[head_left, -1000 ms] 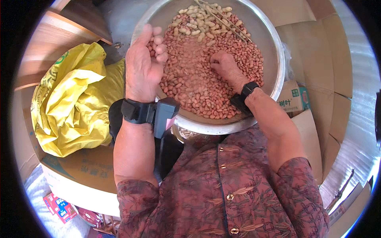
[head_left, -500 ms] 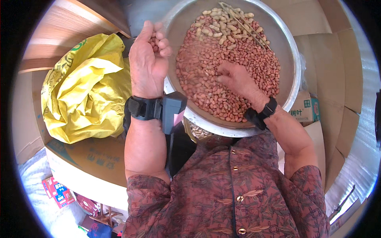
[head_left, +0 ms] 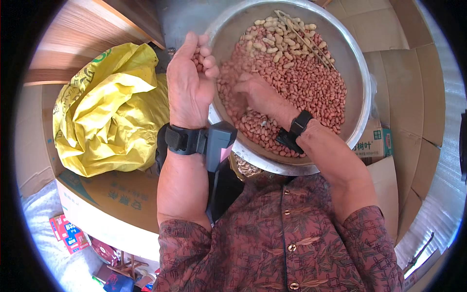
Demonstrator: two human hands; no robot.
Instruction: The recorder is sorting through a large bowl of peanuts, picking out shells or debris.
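Note:
A wide metal basin holds a heap of shelled red-skinned peanuts. Unshelled peanuts lie at the heap's far side, with dry stalks across them. At the basin's left rim, my left hand is cupped palm up, its fingers curled round several shelled peanuts. My right hand reaches low over the left part of the heap. Its fingers are bent together and partly blurred; what they hold, if anything, is hidden.
A crumpled yellow plastic sack lies left of my left forearm, on a cardboard box. Cardboard sheets line the right side. A bag of pale shells shows below the basin's near rim. A wooden panel stands at the far left.
My right hand has moved left across the heap, toward the basin's left side. My left hand remains cupped around the peanuts. The whole view has shifted slightly.

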